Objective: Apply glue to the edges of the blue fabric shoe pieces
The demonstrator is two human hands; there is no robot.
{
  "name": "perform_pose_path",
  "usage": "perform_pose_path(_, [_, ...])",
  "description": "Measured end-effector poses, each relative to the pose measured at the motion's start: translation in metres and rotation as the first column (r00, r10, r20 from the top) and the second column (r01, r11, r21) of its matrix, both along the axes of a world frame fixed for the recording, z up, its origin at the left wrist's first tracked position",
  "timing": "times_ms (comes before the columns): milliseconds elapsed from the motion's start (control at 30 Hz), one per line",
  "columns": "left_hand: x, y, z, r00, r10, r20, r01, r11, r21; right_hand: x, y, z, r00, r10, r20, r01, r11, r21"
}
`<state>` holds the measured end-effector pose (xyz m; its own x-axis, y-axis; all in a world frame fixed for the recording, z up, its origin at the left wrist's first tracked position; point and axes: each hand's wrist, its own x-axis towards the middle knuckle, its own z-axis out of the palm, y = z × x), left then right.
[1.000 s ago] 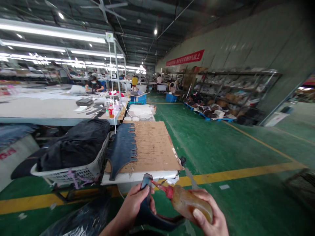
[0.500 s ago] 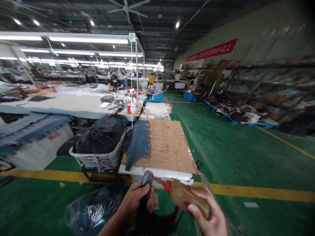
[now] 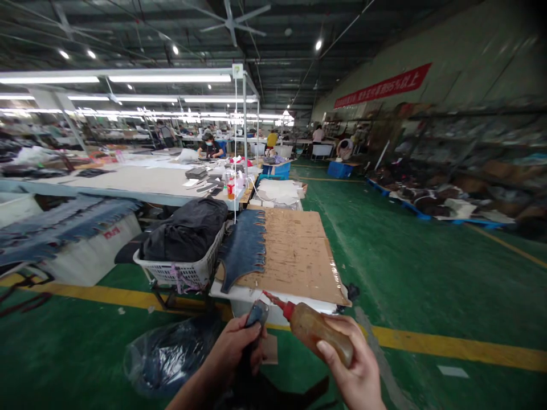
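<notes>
A dark blue-grey leather piece [image 3: 257, 313] is pinched in my left hand [image 3: 239, 344], its end pointing up. My right hand [image 3: 356, 361] is wrapped round an amber squeeze bottle [image 3: 318, 330] with a red nozzle. The nozzle tip is just above the end of the leather piece, with a small gap between them. Beyond my hands, blue leather pieces with fringed edges [image 3: 244, 245] lie along the left side of a brown cardboard sheet [image 3: 299, 245].
A white basket [image 3: 183, 273] of black cloth stands left of the cardboard. A clear plastic bag [image 3: 171, 353] of dark pieces lies on the green floor. Farther left, more blue leather [image 3: 77, 222] covers a white bin. People sit and stand at tables farther back.
The bottle's nozzle has moved up and slightly away from the leather piece, and my right hand has shifted left. The whole view has swung a little to the left.
</notes>
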<state>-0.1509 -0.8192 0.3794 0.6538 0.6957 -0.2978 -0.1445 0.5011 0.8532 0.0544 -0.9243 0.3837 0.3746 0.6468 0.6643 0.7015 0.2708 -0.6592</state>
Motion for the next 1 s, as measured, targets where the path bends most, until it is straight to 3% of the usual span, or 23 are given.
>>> perform_pose_path(233, [0.005, -0.012, 0.008, 0.999, -0.041, 0.006, 0.041, 0.999, 0.004, 0.004, -0.015, 0.000, 0.996, 0.093, -0.010, -0.092, 0.995, 0.042])
perform_pose_path(433, [0.005, -0.022, 0.017, 1.000, -0.012, -0.013, 0.012, 1.000, -0.005, 0.010, -0.019, -0.006, 0.996, -0.014, -0.088, 0.016, 1.000, 0.023])
perform_pose_path(600, [0.004, -0.025, 0.017, 0.998, 0.050, -0.041, -0.050, 0.999, 0.003, 0.013, -0.028, 0.001, 0.990, 0.123, -0.072, -0.119, 0.992, 0.047])
perform_pose_path(800, [0.000, -0.030, 0.018, 0.997, 0.061, -0.045, -0.060, 0.998, 0.010, 0.015, -0.033, -0.010, 0.994, 0.058, -0.088, -0.056, 0.998, 0.023])
perform_pose_path(1000, [0.000, -0.033, 0.019, 0.999, 0.030, -0.032, -0.028, 0.999, 0.044, 0.011, -0.033, -0.006, 0.980, 0.165, -0.109, -0.159, 0.985, 0.065])
